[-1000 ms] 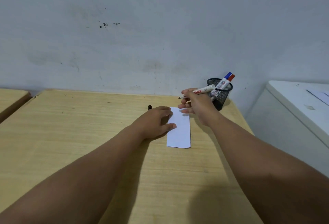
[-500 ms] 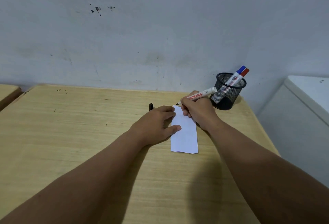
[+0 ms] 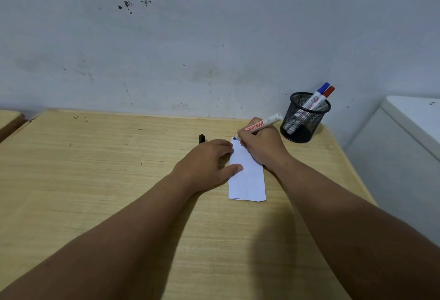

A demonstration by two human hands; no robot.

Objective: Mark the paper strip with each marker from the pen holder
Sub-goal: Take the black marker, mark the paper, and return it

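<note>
A white paper strip (image 3: 248,180) lies on the wooden table (image 3: 95,180). My left hand (image 3: 204,164) rests flat on the strip's left edge, thumb on the paper. My right hand (image 3: 262,144) grips an uncapped white marker (image 3: 262,124), whose black tip touches the strip's far left corner. A black mesh pen holder (image 3: 303,118) stands at the table's far right and holds a blue-capped marker (image 3: 320,92) and a red-capped marker (image 3: 327,93). A black marker cap (image 3: 202,138) stands on the table just beyond my left hand.
A stained grey wall (image 3: 214,37) runs right behind the table. A white cabinet (image 3: 404,144) stands close to the table's right side. The corner of another wooden table (image 3: 9,121) shows at the far left.
My right hand brought the marker down from above the strip's far end until its tip met the paper. My left hand stayed on the strip. The camera shifted slightly.
</note>
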